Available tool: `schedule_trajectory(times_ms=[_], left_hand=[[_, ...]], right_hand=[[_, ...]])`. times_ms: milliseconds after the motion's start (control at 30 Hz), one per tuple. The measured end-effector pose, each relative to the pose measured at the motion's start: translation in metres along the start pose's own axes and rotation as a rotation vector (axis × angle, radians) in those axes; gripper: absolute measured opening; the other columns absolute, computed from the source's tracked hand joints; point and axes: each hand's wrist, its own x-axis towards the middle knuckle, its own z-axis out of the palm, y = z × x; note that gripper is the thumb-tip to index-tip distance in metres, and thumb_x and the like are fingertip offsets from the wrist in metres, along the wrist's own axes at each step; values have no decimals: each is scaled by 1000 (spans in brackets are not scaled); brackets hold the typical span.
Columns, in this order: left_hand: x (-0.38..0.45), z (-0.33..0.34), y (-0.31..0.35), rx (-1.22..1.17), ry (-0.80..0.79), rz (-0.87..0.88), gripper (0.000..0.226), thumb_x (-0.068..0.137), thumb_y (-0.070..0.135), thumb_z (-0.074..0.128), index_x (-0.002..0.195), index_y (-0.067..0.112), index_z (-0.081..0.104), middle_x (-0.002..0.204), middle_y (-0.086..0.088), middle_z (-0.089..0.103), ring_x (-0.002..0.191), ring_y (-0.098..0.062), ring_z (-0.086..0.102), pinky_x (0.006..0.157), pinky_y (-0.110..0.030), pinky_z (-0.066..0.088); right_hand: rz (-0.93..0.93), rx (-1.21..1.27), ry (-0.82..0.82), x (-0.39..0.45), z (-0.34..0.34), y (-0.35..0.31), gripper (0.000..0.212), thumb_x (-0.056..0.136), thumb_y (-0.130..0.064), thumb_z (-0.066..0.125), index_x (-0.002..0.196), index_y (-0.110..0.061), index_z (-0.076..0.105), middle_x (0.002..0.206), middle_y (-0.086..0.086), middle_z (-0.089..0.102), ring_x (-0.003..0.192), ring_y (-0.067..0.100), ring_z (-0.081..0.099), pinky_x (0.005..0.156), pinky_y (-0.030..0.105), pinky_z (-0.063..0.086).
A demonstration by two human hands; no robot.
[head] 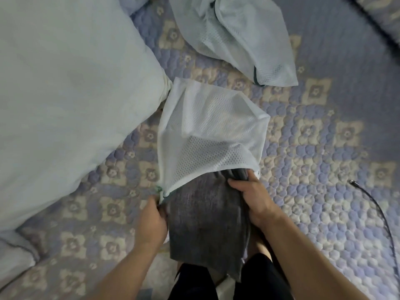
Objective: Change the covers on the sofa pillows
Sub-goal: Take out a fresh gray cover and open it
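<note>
A pillow with a white mesh surface (207, 131) stands in front of me on the quilt, its lower part inside a dark grey cover (203, 215). My left hand (151, 219) grips the left edge of the grey cover where it meets the mesh. On the right side, my right hand (249, 195) holds the cover's bunched edge, fingers curled around the fabric. The bottom of the grey cover hangs down between my legs.
A large pale blue pillow (65, 94) lies at the left. A crumpled pale mesh cover (233, 37) lies at the top middle. All rest on a lavender floral quilt (324, 137). A thin black cable (376, 213) runs along the right.
</note>
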Motion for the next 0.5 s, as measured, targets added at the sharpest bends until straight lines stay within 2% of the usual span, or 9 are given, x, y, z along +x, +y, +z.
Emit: schedule_trajectory(times_ms=[67,167,267,367,433,500], left_hand=[[-17,-10,-24,218,-73,30,9,95,16,47,90,23,49,75,2,55,69,-19,54,69,-43,51],[-25,-24,-34,461,-25,51,9,89,22,58,93,19,50,86,-5,54,80,-32,58,68,-43,51],[-19,-20,-10,608,139,282,50,71,28,76,114,11,55,112,-15,52,95,-39,56,74,-47,51],[-6,-8,40,636,231,573,68,68,25,75,130,11,51,126,-21,50,102,-41,55,82,-50,49],[4,2,77,615,219,733,60,73,20,75,128,9,51,114,-18,55,91,-39,60,72,-48,52],[13,8,109,545,210,863,37,79,12,70,114,7,56,90,-13,61,67,-37,64,52,-43,52]], right_hand=[[-38,-11,49,4,6,0,43,91,1,59,122,-29,62,119,5,70,109,26,68,93,48,56],[-72,-258,139,9,18,10,37,89,-3,60,112,-32,56,116,1,65,111,23,63,92,43,55],[-68,-325,98,5,29,13,43,93,4,55,124,-25,51,117,0,60,111,19,59,82,30,55],[-87,-399,69,5,30,16,46,93,4,54,129,-24,48,126,2,58,119,22,56,100,44,52],[-135,-497,81,6,28,16,43,91,0,57,127,-22,50,124,1,60,118,21,56,104,48,49],[-190,-583,73,5,28,14,44,90,1,57,130,-19,51,123,-2,61,118,16,55,105,41,46]])
